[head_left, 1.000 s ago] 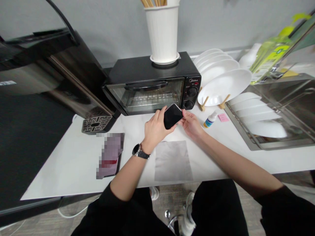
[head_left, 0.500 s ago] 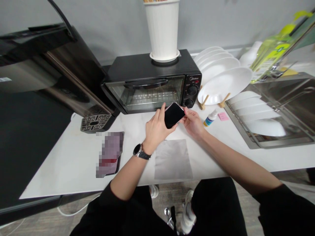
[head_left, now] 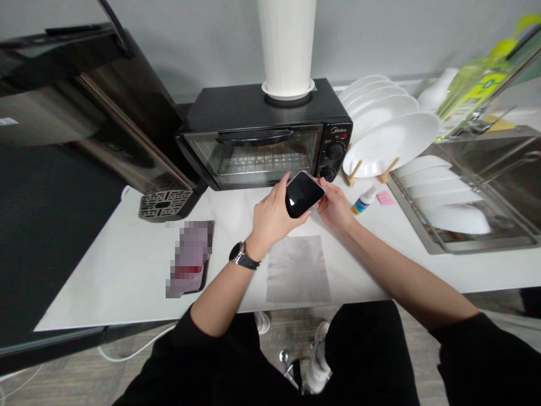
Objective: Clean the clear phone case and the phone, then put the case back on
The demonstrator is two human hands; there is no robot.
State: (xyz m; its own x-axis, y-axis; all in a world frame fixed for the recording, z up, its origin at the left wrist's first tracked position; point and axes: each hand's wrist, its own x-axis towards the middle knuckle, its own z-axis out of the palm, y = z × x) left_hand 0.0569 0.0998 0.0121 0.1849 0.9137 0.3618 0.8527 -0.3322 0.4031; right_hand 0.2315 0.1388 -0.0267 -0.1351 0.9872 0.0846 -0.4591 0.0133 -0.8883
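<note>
A smartphone [head_left: 303, 194] with a dark screen and a pale edge is held tilted above the counter, before the toaster oven. My left hand [head_left: 274, 213] wraps around its left and lower sides, a watch on that wrist. The fingers of my right hand [head_left: 335, 204] close on the phone's right edge. Below both hands a grey cloth [head_left: 298, 270] lies flat on the counter. A small spray bottle [head_left: 364, 201] with a blue and yellow label stands just right of my right hand, beside a pink sticky note [head_left: 385, 198].
The black toaster oven [head_left: 262, 152] stands behind the hands, a white pot [head_left: 289, 51] on top. White plates [head_left: 391, 144] lean in a wooden rack near the sink [head_left: 448, 245]. A drinks machine [head_left: 164, 204] and a pixelated flat item [head_left: 190, 256] are at left.
The phone has tilted slightly in my hands, and a bright reflection now shows on its screen. The whole view has shifted a little. Both hands keep their hold.
</note>
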